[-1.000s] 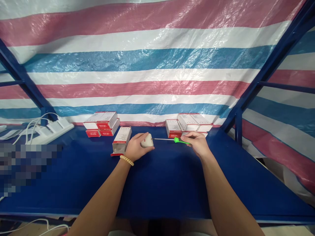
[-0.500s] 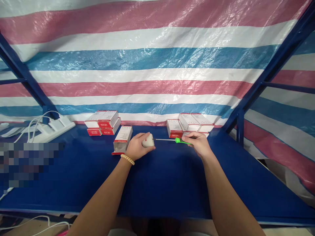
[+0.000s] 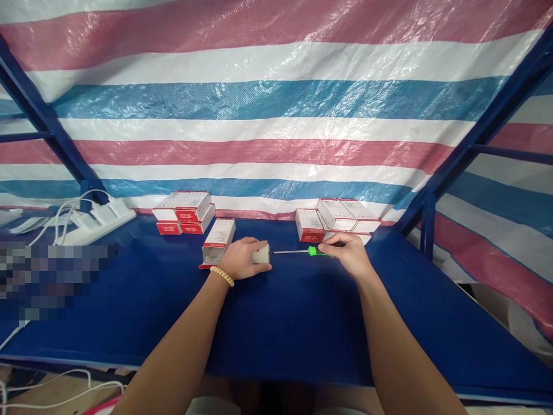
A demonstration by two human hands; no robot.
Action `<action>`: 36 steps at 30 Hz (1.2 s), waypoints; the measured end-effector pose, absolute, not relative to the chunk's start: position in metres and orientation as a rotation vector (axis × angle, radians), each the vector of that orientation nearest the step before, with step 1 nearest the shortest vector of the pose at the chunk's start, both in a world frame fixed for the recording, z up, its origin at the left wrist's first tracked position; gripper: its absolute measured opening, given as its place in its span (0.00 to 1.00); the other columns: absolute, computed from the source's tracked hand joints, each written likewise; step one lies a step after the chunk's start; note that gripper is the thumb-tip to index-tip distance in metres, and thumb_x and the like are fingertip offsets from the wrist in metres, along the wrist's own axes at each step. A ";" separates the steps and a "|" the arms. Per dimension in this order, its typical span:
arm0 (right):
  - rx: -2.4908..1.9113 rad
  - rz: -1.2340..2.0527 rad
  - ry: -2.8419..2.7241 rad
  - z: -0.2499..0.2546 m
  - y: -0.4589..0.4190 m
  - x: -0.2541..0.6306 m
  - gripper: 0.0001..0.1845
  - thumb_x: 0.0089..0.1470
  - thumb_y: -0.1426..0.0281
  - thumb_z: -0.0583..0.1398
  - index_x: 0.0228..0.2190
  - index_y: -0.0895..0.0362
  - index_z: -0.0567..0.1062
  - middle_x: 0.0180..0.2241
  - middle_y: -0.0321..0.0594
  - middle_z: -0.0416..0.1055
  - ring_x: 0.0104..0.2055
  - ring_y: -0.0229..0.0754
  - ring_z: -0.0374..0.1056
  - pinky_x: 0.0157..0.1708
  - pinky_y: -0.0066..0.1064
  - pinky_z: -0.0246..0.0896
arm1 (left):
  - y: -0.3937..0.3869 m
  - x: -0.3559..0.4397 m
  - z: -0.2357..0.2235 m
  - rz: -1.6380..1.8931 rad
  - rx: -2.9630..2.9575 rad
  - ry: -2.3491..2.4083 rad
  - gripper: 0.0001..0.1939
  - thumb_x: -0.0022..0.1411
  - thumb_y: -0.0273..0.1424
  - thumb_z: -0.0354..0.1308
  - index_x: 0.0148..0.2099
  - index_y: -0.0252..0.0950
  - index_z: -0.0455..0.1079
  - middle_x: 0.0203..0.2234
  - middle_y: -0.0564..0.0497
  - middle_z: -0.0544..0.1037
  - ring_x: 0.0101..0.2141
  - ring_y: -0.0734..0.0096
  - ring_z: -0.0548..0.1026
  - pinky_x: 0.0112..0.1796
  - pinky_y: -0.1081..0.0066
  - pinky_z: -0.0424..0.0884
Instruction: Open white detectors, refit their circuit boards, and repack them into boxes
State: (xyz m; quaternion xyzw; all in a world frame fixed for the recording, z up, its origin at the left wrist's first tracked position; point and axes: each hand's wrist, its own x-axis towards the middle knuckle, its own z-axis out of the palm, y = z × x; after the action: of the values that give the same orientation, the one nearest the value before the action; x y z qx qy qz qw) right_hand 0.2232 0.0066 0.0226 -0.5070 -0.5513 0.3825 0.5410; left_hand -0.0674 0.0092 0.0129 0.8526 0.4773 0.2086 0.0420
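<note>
Head view: striped sheeting [image 3: 276, 99] hangs behind the blue table [image 3: 294, 328] and screwdriver [image 3: 312, 251]

Open carton [image 3: 220, 232] lay on the blue table [image 3: 285, 334]. Just right of the carton, left hand [image 3: 237, 257], coiled band [image 3: 222, 276] at wrist, gripped a small white device [image 3: 261, 254]. Farther right of it, right hand [image 3: 349, 252] pinched a green-and-black screwdriver [image 3: 311, 251], tip at the device. Left of the carton sat stacked boxes [image 3: 190, 214], then a power strip [image 3: 93, 232]. Behind it hung striped sheeting [image 3: 276, 98].
</note>
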 end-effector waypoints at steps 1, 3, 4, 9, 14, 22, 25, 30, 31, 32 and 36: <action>-1.253 0.957 -1.275 0.022 0.008 0.223 0.16 0.29 0.63 0.72 0.17 0.57 0.73 0.16 0.34 0.70 0.18 0.35 0.63 0.17 0.27 0.56 | 0.010 -0.068 0.013 0.640 2.607 1.454 0.32 0.52 0.50 0.60 0.55 0.41 0.70 0.48 0.45 0.74 0.47 0.55 0.73 0.47 0.60 0.70; -1.360 1.076 -1.178 0.020 0.010 0.222 0.16 0.30 0.64 0.72 0.16 0.58 0.71 0.12 0.32 0.64 0.15 0.32 0.58 0.12 0.24 0.46 | 0.010 -0.069 0.011 0.651 2.612 1.431 0.31 0.51 0.50 0.61 0.55 0.41 0.70 0.48 0.45 0.75 0.47 0.54 0.73 0.47 0.59 0.70; -1.402 1.136 -1.124 0.019 0.011 0.222 0.16 0.30 0.65 0.71 0.16 0.58 0.70 0.12 0.32 0.62 0.14 0.31 0.56 0.11 0.23 0.42 | 0.011 -0.069 0.011 0.661 2.618 1.416 0.31 0.51 0.49 0.61 0.55 0.41 0.70 0.47 0.45 0.75 0.47 0.54 0.73 0.47 0.59 0.70; -1.445 1.280 -0.968 0.016 0.013 0.220 0.16 0.31 0.68 0.70 0.17 0.58 0.68 0.14 0.33 0.63 0.13 0.29 0.54 0.08 0.22 0.40 | 0.011 -0.068 0.009 0.711 2.632 1.401 0.32 0.51 0.50 0.61 0.55 0.41 0.70 0.46 0.45 0.75 0.47 0.55 0.73 0.47 0.60 0.69; -1.375 1.044 -0.941 0.016 0.015 0.217 0.10 0.38 0.67 0.64 0.17 0.57 0.68 0.13 0.33 0.63 0.14 0.32 0.58 0.10 0.23 0.47 | 0.010 -0.066 0.011 0.673 2.651 1.472 0.31 0.52 0.52 0.59 0.55 0.42 0.70 0.47 0.45 0.75 0.47 0.54 0.73 0.46 0.61 0.70; -1.142 0.959 -0.810 0.019 0.015 0.209 0.18 0.34 0.61 0.68 0.22 0.55 0.66 0.17 0.30 0.65 0.17 0.33 0.61 0.14 0.24 0.53 | 0.009 -0.062 0.012 0.660 2.585 1.565 0.34 0.50 0.56 0.58 0.54 0.42 0.70 0.47 0.45 0.75 0.47 0.55 0.74 0.45 0.62 0.71; -1.238 0.948 -0.855 0.016 0.016 0.209 0.18 0.38 0.56 0.67 0.22 0.55 0.68 0.14 0.32 0.64 0.14 0.33 0.59 0.11 0.24 0.47 | 0.009 -0.062 0.009 0.729 2.587 1.495 0.33 0.50 0.55 0.59 0.53 0.42 0.71 0.45 0.46 0.76 0.45 0.56 0.74 0.45 0.63 0.71; -1.447 0.859 -1.020 0.009 0.018 0.216 0.25 0.45 0.45 0.59 0.19 0.55 0.67 0.07 0.31 0.57 0.08 0.33 0.50 0.08 0.27 0.39 | 0.011 -0.064 0.006 0.705 2.595 1.463 0.33 0.50 0.54 0.60 0.53 0.41 0.72 0.44 0.45 0.76 0.45 0.56 0.74 0.45 0.61 0.71; -1.429 0.845 -1.041 0.008 0.019 0.217 0.26 0.44 0.45 0.60 0.18 0.55 0.66 0.06 0.30 0.56 0.08 0.32 0.49 0.08 0.27 0.40 | 0.012 -0.065 0.006 0.713 2.592 1.456 0.32 0.49 0.53 0.60 0.53 0.41 0.72 0.44 0.45 0.76 0.45 0.56 0.74 0.45 0.61 0.71; -1.399 0.845 -1.056 0.008 0.020 0.217 0.25 0.44 0.46 0.61 0.18 0.54 0.65 0.06 0.29 0.55 0.08 0.32 0.49 0.08 0.26 0.40 | 0.012 -0.065 0.006 0.725 2.586 1.450 0.32 0.49 0.53 0.61 0.52 0.41 0.72 0.44 0.45 0.76 0.45 0.56 0.74 0.46 0.61 0.71; -1.264 0.949 -1.062 0.006 0.020 0.216 0.23 0.41 0.49 0.64 0.22 0.55 0.66 0.09 0.29 0.58 0.09 0.31 0.50 0.08 0.23 0.41 | 0.013 -0.066 0.008 0.752 2.553 1.468 0.32 0.47 0.53 0.62 0.51 0.40 0.73 0.44 0.45 0.76 0.46 0.54 0.74 0.46 0.61 0.71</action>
State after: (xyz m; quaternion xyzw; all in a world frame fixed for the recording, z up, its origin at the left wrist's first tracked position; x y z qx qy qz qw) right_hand 0.2160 0.0199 0.0061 -0.5409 -0.4543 0.4061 0.5797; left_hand -0.0656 0.0128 0.0076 0.8388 0.4823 0.2471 0.0511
